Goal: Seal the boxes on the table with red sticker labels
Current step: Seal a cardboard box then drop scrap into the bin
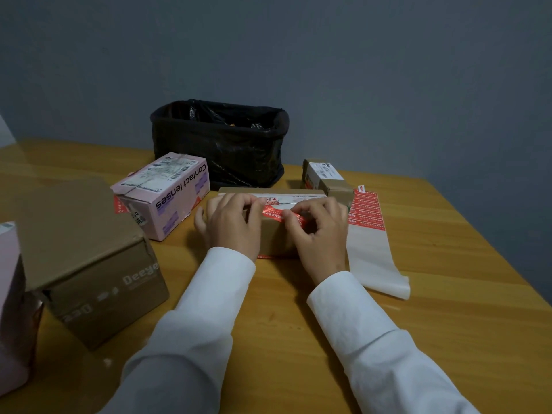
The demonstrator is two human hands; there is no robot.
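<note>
A flat brown cardboard box point(277, 237) lies in the middle of the table, right in front of me. A red sticker label point(279, 213) stretches across its top near edge. My left hand point(231, 224) pinches the label's left end between thumb and forefinger. My right hand point(321, 231) pinches its right end against the box. A backing sheet point(369, 234) with several red labels lies just right of the box. Its lower white part is bare.
A pink "Contact lenses" box point(167, 195) stands to the left. A brown box point(89, 264) with a raised flap sits nearer left, and another pink box point(9, 309) at the left edge. A black-lined bin point(221, 141) stands behind. A small brown box point(325, 177) sits back right.
</note>
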